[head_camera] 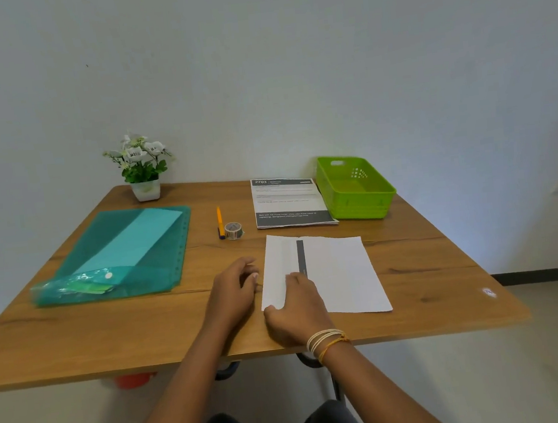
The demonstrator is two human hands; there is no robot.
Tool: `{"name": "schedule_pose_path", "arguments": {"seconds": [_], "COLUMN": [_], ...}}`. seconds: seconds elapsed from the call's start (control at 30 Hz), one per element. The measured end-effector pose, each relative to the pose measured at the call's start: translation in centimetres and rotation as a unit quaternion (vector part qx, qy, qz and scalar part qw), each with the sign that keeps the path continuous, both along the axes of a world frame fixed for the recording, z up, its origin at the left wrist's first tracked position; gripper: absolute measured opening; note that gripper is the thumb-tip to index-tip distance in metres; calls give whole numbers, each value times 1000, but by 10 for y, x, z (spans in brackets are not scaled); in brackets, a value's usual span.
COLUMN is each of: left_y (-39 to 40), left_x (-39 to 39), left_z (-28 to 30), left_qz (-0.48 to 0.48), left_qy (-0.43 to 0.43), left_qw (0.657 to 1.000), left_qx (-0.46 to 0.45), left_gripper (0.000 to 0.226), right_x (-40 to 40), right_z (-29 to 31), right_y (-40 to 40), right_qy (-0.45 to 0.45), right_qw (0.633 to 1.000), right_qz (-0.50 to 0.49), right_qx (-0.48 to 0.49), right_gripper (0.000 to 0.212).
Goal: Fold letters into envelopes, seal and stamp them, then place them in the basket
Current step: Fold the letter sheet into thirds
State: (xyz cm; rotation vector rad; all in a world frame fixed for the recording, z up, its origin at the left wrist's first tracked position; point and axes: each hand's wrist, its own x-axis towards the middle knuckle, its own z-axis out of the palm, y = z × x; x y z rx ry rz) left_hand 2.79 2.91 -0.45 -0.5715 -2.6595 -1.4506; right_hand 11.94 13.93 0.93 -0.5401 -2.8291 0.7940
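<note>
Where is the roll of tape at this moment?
In the head view, the roll of tape stands mid-table, touching the orange pen on its left, with the printed sheet to its right.

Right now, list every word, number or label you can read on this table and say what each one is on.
"2703": white on the dark header band of the printed sheet beside the green basket.
Remaining lines on that sheet, including the white text in its dark footer: too small and blurred to read.
Tape roll: printed pattern, unreadable.
Letter being folded: dark strip, no legible text.
</note>
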Motion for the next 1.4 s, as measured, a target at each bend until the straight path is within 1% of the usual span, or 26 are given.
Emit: {"name": "schedule_pose_path", "arguments": {"seconds": [0.13, 0.3, 0.33, 0.4, 0.5, 0.6, 0.67, 0.73, 0.8, 0.87, 0.9, 0.93, 1.0, 1.07, 1.1, 1.13, 1.2, 1.27, 1.33, 1.4], "left_y": [1, -1, 0, 1, 9, 18, 18, 15, 13, 13, 13, 13, 11, 9, 8, 8, 10, 12, 13, 14], "left_x": [1, 2, 1, 1, 2, 6, 7, 7, 7, 10, 13, 15, 19, 20, 21, 23, 25, 26, 27, 27], "left_z": [1, -1, -2, 0, 3, 3, 3, 4, 3, 4, 6, 8, 9, 6, 5, 4, 7, 9, 8, 6], "left_qz": [0, -3, -2, 9, 26, 57, 89, 113, 120, 109, 90, 64, 2, -41, -50, -49, -36, -29, -34, -41], "left_qy": [-4, 14, 12, 1, -37, -72, -69, -71, -76, -74, -74, -78, -83, -80, -73, -67, -60, -44, -23, 13], "left_qw": [1000, 1000, 1000, 1000, 999, 995, 993, 988, 983, 978, 975, 972, 969, 974, 980, 985, 992, 997, 999, 998], "left_qx": [14, 6, 9, 5, 12, 34, 41, 78, 119, 160, 188, 213, 232, 209, 181, 149, 102, 61, 11, -46], "left_gripper": [37, 32, 31, 31, 39, 42, 42, 42, 42, 45, 45, 45, 48, 53, 56, 59, 64, 65, 62, 55], "right_x": [1, 10, 11, 12, 12, 15, 16, 17, 18, 18, 16, 15, 13, 13, 13, 13, 11, 8, 8, 9], "right_z": [5, 2, 2, 2, 3, -1, -3, -4, -3, 0, 0, 0, 1, 5, 7, 11, 19, 24, 25, 24], "right_y": [2, 12, 13, 16, 19, 19, 17, 15, 13, 12, 12, 12, 10, 6, 5, 5, 9, 18, 26, 33], "right_qy": [16, 101, 120, 155, 184, 177, 154, 137, 111, 87, 85, 90, 123, 161, 170, 169, 136, 103, 82, 68], "right_qw": [999, 993, 991, 988, 982, 982, 985, 987, 989, 991, 992, 993, 991, 985, 980, 972, 952, 931, 925, 940], "right_qz": [-6, 4, 6, 10, 29, 60, 75, 89, 100, 98, 91, 82, 54, 5, -25, -59, -125, -158, -160, -140], "right_qx": [27, 55, 53, 16, -30, -21, -7, 0, -6, -21, -20, -13, -7, -57, -100, -150, -244, -312, -335, -302], "right_gripper": [65, 48, 45, 38, 32, 37, 51, 69, 85, 94, 93, 88, 68, 49, 45, 45, 52, 60, 63, 58]}}
